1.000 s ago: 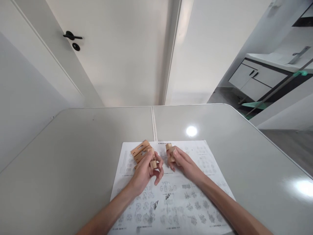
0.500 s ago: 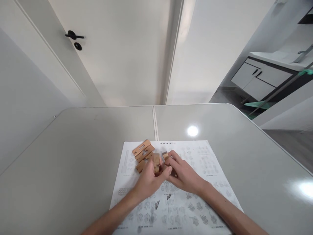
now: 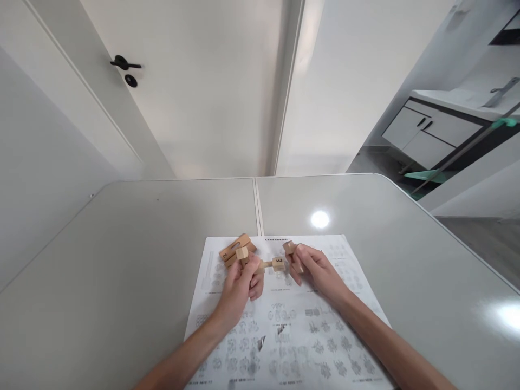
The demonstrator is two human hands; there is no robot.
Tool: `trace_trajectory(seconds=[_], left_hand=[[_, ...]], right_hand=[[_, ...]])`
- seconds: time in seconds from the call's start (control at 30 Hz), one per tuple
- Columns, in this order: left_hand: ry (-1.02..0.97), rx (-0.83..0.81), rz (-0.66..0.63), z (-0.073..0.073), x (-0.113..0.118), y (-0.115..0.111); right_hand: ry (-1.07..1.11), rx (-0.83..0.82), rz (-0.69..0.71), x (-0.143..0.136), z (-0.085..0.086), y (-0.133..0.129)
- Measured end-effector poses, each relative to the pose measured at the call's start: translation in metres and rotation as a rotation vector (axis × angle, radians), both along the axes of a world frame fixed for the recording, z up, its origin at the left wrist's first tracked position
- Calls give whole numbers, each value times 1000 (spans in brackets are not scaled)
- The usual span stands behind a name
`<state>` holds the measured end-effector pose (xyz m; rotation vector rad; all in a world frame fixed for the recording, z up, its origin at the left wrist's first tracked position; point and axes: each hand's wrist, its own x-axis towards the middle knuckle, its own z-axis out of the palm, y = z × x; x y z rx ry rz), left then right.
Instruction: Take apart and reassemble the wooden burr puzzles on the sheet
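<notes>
My left hand [image 3: 242,281] is closed around wooden puzzle pieces [image 3: 278,264]. One pale end block marked 3 sticks out to the right on a thin neck, and another block end shows above the thumb. My right hand [image 3: 314,266] pinches a separate wooden puzzle piece [image 3: 289,247], its block end pointing up and left. A gap lies between the two hands. Just behind my left hand, slotted wooden pieces [image 3: 235,248], one marked 2, rest on the printed sheet [image 3: 292,346]; my hand partly hides them.
The sheet, covered with small printed diagrams, lies on a grey table [image 3: 122,281] with a seam down its middle. Beyond the far edge stands a white door with a black handle [image 3: 125,63]. A washbasin cabinet [image 3: 434,127] is at the right.
My hands have come apart, the left moving slightly left and the right slightly right and up. The pieces that were together between them are now split between both hands.
</notes>
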<state>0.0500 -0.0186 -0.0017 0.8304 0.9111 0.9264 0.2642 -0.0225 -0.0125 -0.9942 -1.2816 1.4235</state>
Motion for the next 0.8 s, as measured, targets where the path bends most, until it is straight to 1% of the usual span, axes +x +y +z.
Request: trace_trajectory(seconds=[0.07, 0.13, 0.17, 0.23, 0.33, 0.43, 0.53, 0.63, 0.8], left_hand=[[-13, -20, 21, 1, 0, 0], [-10, -32, 42, 2, 1, 0], [-3, -30, 48, 2, 2, 0], [16, -13, 56, 1, 3, 0], [54, 12, 56, -1, 4, -1], [72, 31, 34, -1, 3, -2], [-1, 11, -26, 3, 1, -1], [-100, -18, -77, 5, 0, 0], [-77, 47, -148, -2, 0, 0]], right_hand=[[-6, -68, -14, -1, 0, 0], [-63, -77, -8, -2, 2, 0], [-105, -42, -4, -2, 3, 0], [-207, 81, -4, -3, 3, -2], [-336, 256, -54, -6, 0, -5], [-377, 316, -105, -9, 0, -6], [-342, 285, -118, -8, 5, -5], [-276, 195, -131, -6, 12, -3], [-185, 33, -123, -6, 12, -3]])
